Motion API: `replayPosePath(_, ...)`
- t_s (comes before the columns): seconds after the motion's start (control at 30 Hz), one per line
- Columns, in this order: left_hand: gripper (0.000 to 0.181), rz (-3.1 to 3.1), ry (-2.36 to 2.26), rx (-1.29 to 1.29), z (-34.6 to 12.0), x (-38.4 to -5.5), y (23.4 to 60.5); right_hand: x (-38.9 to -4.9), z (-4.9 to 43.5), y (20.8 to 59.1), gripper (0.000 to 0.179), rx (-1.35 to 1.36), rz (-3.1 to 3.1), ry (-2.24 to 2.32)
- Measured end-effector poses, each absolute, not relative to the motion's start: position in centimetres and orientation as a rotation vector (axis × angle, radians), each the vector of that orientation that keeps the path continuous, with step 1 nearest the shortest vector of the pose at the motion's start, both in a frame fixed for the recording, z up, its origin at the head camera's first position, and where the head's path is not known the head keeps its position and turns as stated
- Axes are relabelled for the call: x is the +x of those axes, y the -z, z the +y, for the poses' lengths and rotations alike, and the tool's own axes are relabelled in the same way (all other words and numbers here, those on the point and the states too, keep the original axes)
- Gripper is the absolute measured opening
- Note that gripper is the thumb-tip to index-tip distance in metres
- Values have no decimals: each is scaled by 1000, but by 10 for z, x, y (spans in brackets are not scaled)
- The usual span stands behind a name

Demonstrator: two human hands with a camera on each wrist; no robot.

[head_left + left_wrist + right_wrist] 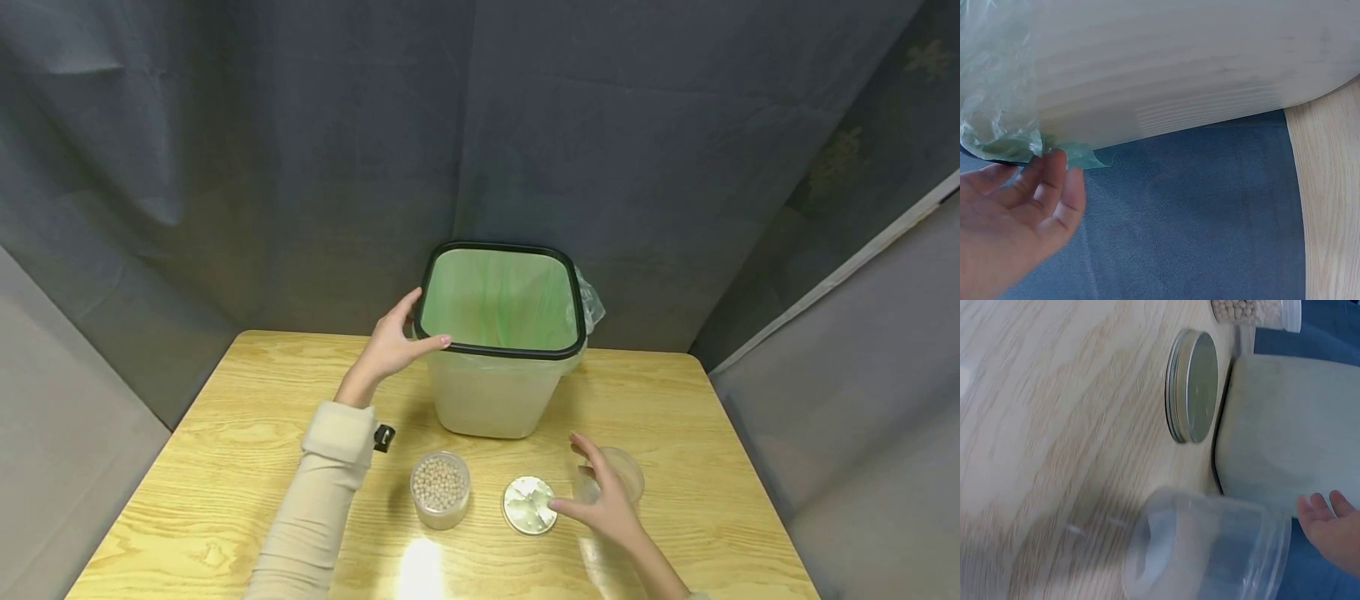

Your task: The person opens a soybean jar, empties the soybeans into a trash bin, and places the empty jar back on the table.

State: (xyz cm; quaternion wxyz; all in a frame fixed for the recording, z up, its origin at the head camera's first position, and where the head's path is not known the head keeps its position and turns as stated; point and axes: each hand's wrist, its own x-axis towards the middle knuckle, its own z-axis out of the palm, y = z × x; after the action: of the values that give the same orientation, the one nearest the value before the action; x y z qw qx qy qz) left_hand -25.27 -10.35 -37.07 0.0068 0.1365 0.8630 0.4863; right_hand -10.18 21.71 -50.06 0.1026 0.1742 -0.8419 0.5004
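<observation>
My left hand [393, 337] is at the left front corner of a white trash bin [487, 400], thumb and index finger spread along its black rim. In the left wrist view, fingertips touch the green liner bag [1088, 156] beneath the rim. My right hand [606, 498] is above an empty clear plastic jar [1210, 550], fingers spread and holding nothing. The right wrist view shows a gap between those fingers and the jar's mouth. In the head view this hand partly hides the jar. A silver screw lid [529, 506] lies beside the right thumb.
A clear jar [440, 490] full of small beige balls stands in front of the bin, left of the lid. The wooden table [202, 492] ends at a dark grey curtain [337, 167] behind the bin. Grey panels flank both sides.
</observation>
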Motion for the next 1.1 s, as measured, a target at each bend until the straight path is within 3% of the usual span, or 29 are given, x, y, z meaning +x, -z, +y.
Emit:
replayPosePath(0.53, 88, 2681, -1542, 557, -108, -247, 378, -114, 179, 523, 94, 573, -2526, -1630)
replayPosePath(0.77, 85, 2734, -1499, 605, -117, -233, 383, -109, 167, 505, 92, 611, -2545, -1619)
replayPosePath(1.1, 67, 2726, -1508, 689, -133, -209, 391, -109, 158, 494, 90, 640, -2588, -1675)
